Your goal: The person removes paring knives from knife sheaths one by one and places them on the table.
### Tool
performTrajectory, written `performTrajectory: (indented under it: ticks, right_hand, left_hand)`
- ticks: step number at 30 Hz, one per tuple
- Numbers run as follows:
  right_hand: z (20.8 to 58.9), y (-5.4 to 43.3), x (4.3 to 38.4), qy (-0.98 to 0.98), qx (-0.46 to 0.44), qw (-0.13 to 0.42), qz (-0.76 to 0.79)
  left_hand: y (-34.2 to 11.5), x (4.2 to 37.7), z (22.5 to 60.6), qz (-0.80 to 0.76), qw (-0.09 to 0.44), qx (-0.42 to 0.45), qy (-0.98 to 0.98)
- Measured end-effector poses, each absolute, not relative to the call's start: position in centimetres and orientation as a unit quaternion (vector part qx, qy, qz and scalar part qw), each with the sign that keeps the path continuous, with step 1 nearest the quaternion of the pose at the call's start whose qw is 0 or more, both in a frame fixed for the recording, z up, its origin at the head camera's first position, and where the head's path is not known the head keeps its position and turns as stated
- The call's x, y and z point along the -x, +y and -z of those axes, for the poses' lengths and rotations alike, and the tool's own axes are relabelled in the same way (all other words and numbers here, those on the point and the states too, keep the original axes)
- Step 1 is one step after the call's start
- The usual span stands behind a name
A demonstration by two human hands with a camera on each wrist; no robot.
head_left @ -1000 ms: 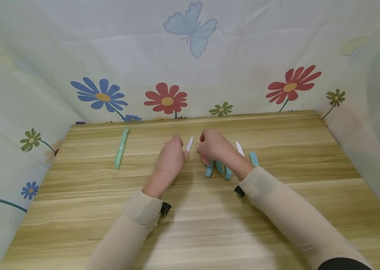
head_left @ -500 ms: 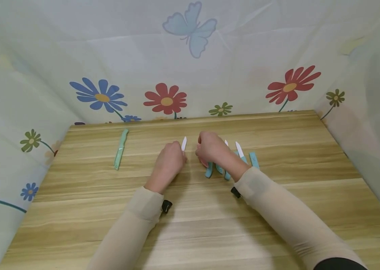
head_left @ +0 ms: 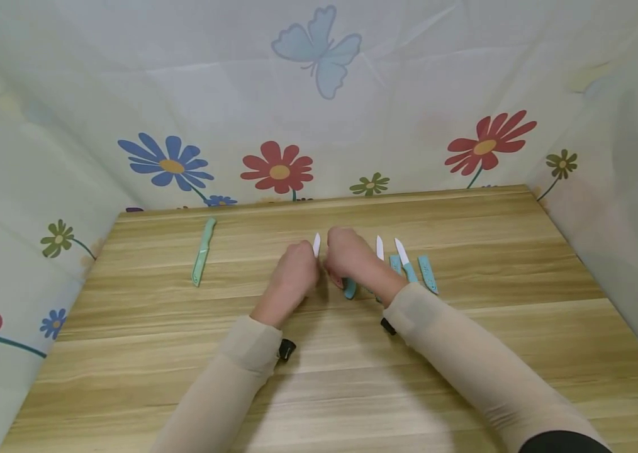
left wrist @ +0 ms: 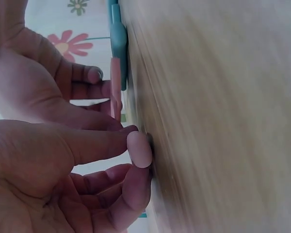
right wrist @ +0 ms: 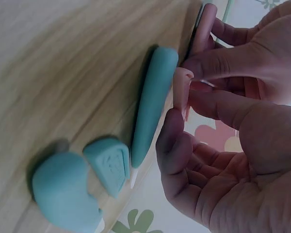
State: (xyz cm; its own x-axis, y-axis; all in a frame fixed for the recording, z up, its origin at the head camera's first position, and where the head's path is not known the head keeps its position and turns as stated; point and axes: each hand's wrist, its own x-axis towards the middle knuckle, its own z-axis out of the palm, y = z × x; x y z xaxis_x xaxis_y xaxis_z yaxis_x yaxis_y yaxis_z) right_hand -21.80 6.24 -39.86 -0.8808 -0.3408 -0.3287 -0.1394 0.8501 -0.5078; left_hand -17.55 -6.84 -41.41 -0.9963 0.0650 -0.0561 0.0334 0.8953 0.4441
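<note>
My left hand (head_left: 292,272) pinches a pink knife by its handle (left wrist: 139,149) between thumb and index finger. The white blade (head_left: 316,244) points away toward the back of the table. Close beside it on the right, my right hand (head_left: 351,255) pinches a pink blade sheath (right wrist: 182,90) between thumb and fingertips. From the head camera, the right hand covers most of this sheath. Just right of the hands lie blue knives with white blades, one with its handle (right wrist: 155,104) nearest the sheath. Part of these knives is hidden by the right hand and forearm.
A green knife in its sheath (head_left: 203,251) lies at the left of the wooden table (head_left: 319,390). To the right are an unsheathed blue knife (head_left: 408,267) and blue sheaths (head_left: 428,274). Flower-printed cloth (head_left: 409,113) walls in the back and sides.
My left hand, with the pink knife, has shifted slightly toward the right hand. My right hand has come slightly nearer and leftward, uncovering more of the blue knives and sheaths.
</note>
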Motion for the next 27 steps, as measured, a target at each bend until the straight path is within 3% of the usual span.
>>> performTrajectory:
  ticks: [27]
  right_hand:
    - [39.7,5.3,21.0,0.953,0.13,0.2,0.187]
  left_hand:
    - [-5.7,17.4,41.4,-0.221,0.067,-0.013,0.973]
